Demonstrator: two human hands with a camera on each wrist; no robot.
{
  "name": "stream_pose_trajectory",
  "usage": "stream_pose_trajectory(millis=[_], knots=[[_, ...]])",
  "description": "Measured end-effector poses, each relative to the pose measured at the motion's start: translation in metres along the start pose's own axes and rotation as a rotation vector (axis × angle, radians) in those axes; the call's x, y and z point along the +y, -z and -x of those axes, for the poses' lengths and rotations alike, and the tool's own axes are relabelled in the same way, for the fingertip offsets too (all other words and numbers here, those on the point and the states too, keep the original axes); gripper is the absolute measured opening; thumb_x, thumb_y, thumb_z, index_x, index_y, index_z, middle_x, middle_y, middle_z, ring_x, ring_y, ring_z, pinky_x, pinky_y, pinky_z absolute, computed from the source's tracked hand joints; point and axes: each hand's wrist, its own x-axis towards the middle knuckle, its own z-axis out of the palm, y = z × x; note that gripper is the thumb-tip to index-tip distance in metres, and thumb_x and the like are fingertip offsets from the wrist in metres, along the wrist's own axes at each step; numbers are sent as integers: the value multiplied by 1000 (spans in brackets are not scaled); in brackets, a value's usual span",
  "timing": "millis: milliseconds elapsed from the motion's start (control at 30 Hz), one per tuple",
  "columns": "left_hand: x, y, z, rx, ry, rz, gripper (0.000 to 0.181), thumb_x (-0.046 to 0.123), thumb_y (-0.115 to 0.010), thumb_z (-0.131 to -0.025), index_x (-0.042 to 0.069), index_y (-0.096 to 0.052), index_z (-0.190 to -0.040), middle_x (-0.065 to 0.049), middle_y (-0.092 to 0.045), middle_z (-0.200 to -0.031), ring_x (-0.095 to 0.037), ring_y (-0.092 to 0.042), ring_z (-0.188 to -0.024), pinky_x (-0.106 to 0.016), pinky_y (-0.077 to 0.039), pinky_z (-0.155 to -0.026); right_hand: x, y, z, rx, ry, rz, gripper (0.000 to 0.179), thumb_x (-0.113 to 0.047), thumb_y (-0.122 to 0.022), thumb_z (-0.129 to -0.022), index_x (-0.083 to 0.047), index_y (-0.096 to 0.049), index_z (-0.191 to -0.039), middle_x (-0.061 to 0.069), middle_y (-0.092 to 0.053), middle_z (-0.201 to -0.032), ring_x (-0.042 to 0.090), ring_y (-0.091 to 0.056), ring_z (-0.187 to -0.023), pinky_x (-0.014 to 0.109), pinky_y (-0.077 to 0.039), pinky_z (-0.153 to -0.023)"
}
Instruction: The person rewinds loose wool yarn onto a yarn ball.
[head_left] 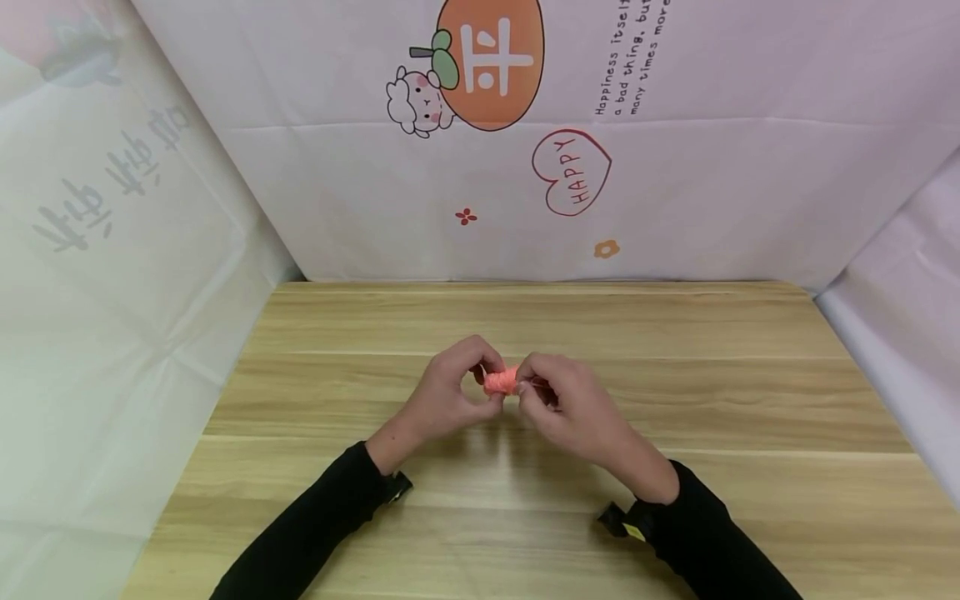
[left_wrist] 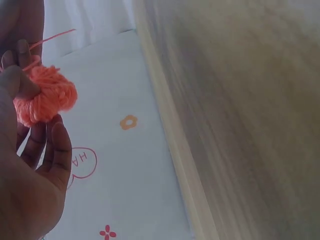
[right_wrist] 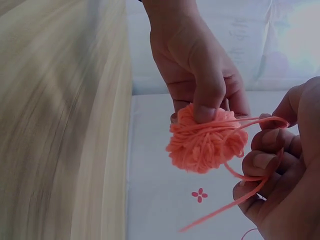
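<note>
A small ball of coral-orange yarn (head_left: 501,382) is held above the middle of the wooden table. My left hand (head_left: 453,385) grips it from the left, the thumb pressed into the wound strands, as the right wrist view shows. On the other side my right hand (head_left: 573,407) pinches a strand of yarn (right_wrist: 260,120) that comes off the ball and loops round by the fingers. A loose yarn end (right_wrist: 210,216) hangs below the right fingers. In the left wrist view the ball (left_wrist: 50,95) sits between thumb and fingers, and a short yarn end (left_wrist: 57,37) sticks out past it.
Beneath both hands lies the wood-grain table (head_left: 480,533). A white printed cloth (head_left: 337,192) hangs behind its far edge, with further white cloth (head_left: 150,333) along the left side and the right side. Dark straps (head_left: 618,521) sit at the wrists.
</note>
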Motion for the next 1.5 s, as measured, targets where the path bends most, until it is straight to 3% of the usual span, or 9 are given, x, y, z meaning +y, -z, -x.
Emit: stream_pose_trajectory(millis=[233, 433, 833, 1133, 1333, 1500], knots=[[-4, -5, 3, -109, -85, -3, 31, -6, -72, -67, 5, -57, -91, -4, -56, -89, -16, -52, -81, -34, -51, -64, 0, 1, -2, 22, -33, -37, 17, -5, -52, -92, -18, -58, -84, -8, -43, -63, 6, -35, -49, 21, -29, -44], [0, -7, 0, -151, -167, 58, 31, -9, -68, -64, 4, -57, -90, -3, -55, -89, -15, -52, -81, -36, -52, -63, 8, 1, -2, 29, -68, -60, 18, -1, -50, -92, -16, -59, -84, -6, -45, -63, 7, -35, -49, 21, -28, -44], [7, -4, -2, -142, -283, 156, 29, -6, -63, -65, 6, -57, -91, -2, -56, -91, -12, -53, -87, -34, -50, -69, 17, 1, -1, 37, -98, -72, 17, -2, -50, -94, -15, -58, -86, -5, -44, -61, 9, -36, -50, 23, -29, -45], [9, -3, -6, -105, -302, 272, 31, -9, -64, -64, 4, -57, -92, -5, -57, -90, -15, -54, -84, -30, -50, -66, 25, -3, -1, 58, -78, -44, 17, -2, -52, -92, -17, -56, -85, -7, -53, -80, 9, -50, -70, 38, -45, -56], [7, -1, -5, -91, -274, 410, 33, -13, -64, -66, 0, -54, -95, -10, -56, -92, -20, -53, -86, -34, -53, -69, 25, -4, -2, 50, -80, -28, 12, -6, -54, -93, -17, -57, -87, -8, -53, -83, 9, -50, -74, 42, -46, -60], [6, 2, -4, -70, -247, 456, 33, -13, -64, -68, 0, -53, -97, -11, -55, -94, -21, -53, -87, -35, -53, -68, 26, -6, -1, 35, -78, -9, 12, -8, -56, -93, -19, -56, -88, -8, -53, -83, 9, -49, -73, 40, -46, -60]])
